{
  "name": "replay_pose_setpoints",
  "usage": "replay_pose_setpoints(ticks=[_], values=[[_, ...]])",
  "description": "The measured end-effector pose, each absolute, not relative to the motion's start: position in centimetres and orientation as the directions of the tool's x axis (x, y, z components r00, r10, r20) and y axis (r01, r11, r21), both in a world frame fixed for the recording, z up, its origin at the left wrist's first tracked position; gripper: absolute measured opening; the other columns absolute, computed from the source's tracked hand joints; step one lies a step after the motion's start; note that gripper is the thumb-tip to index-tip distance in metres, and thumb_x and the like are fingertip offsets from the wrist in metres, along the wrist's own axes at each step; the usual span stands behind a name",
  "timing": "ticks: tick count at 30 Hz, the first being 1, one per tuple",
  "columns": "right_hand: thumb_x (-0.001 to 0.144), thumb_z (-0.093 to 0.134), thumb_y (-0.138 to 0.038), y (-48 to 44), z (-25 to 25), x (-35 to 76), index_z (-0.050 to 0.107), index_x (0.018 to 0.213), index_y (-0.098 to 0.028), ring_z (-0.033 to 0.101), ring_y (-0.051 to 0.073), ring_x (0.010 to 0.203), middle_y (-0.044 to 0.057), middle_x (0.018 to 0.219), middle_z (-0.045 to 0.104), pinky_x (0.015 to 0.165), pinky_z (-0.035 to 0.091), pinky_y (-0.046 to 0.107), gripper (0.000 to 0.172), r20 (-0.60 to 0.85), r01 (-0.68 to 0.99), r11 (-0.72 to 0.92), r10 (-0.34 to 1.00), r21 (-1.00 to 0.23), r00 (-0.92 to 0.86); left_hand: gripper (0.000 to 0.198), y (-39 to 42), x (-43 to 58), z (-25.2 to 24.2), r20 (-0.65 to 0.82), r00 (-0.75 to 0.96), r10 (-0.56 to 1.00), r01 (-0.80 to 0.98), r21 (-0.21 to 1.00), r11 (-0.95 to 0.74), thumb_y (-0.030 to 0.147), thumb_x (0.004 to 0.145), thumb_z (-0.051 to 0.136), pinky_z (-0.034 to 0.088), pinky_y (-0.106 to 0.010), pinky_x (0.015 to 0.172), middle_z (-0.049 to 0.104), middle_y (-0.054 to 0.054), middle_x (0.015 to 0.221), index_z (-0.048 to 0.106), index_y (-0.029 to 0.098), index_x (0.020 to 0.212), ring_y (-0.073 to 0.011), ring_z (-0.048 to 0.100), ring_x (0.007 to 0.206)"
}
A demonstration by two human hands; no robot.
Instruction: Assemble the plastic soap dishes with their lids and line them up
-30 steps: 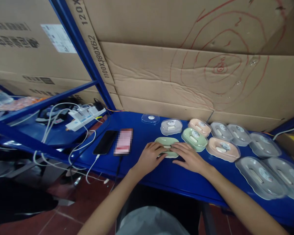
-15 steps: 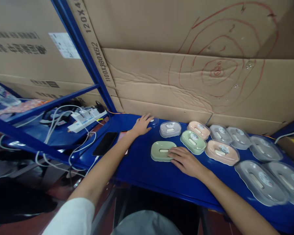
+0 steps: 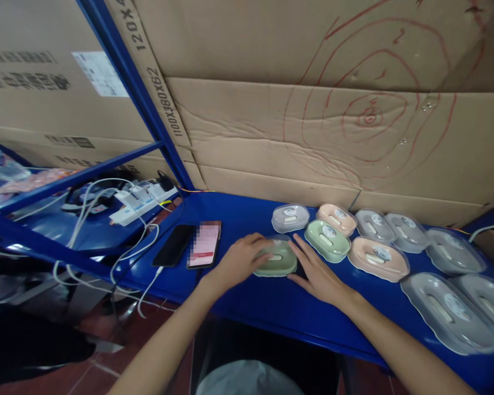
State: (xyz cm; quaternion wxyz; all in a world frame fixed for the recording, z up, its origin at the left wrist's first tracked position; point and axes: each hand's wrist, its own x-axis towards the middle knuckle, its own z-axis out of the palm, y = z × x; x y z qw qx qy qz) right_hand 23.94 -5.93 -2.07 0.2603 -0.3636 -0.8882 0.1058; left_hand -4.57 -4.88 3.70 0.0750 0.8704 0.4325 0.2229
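Note:
A green soap dish with a pale oblong piece in its middle lies on the blue table, between my hands. Over it is a clear lid, blurred, so I cannot tell whether it is seated. My left hand grips that lid from the left, fingers bent over its edge. On the other side, my right hand is open, fingers stretched and thumb apart, its tips at the dish's right edge. Close by on the right sits another green soap dish under a clear lid with a round sticker.
Lidded soap dishes in grey, pink and larger grey fill the right side. Two phones lie left, one dark, one lit. White cables and a power strip are beyond the blue frame. Cardboard stands behind.
My left hand has come from the table's back toward me, bringing the clear lid over the green dish. My right hand has shifted off the dish's top to its right side.

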Motion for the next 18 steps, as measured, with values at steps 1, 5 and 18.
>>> replay_pose_setpoints(ticks=[1,5,18], values=[[0.104,0.065,-0.036,-5.9,-2.0,24.0,0.011,0.174,-0.032,0.025,0.031,0.165,0.013,0.18,0.019,0.129,0.038,0.056,0.088,0.379,0.584,0.723,0.691,-0.369,-0.616,0.03,-5.6,-4.0,3.4,0.346,0.543,0.765,0.702,0.313,-0.64,0.034,0.108,0.061,0.055,-0.042,0.107,0.07,-0.007,0.131,0.068,0.029,0.137,-0.0257,0.068,0.122],[0.103,0.067,-0.035,-5.5,-1.5,24.4,0.021,0.172,-0.036,0.032,0.031,0.162,0.01,0.175,0.033,0.128,0.04,0.057,0.083,0.387,0.576,0.757,0.653,-0.309,-0.651,0.035,-7.3,-2.7,1.3,0.484,0.511,0.711,0.679,0.279,-0.679,0.029,0.104,0.066,0.053,-0.053,0.112,0.068,-0.01,0.137,0.066,0.029,0.139,-0.0289,0.066,0.128],[0.105,0.065,-0.034,-5.8,-2.0,24.4,0.039,0.167,-0.031,0.04,0.029,0.158,0.011,0.169,0.045,0.127,0.045,0.054,0.067,0.483,0.583,0.801,0.568,-0.137,-0.667,0.041,-8.4,-2.9,-2.5,0.634,0.455,0.625,0.667,0.223,-0.711,0.023,0.107,0.06,0.049,-0.059,0.121,0.067,-0.012,0.143,0.06,0.027,0.148,-0.0296,0.063,0.139]])
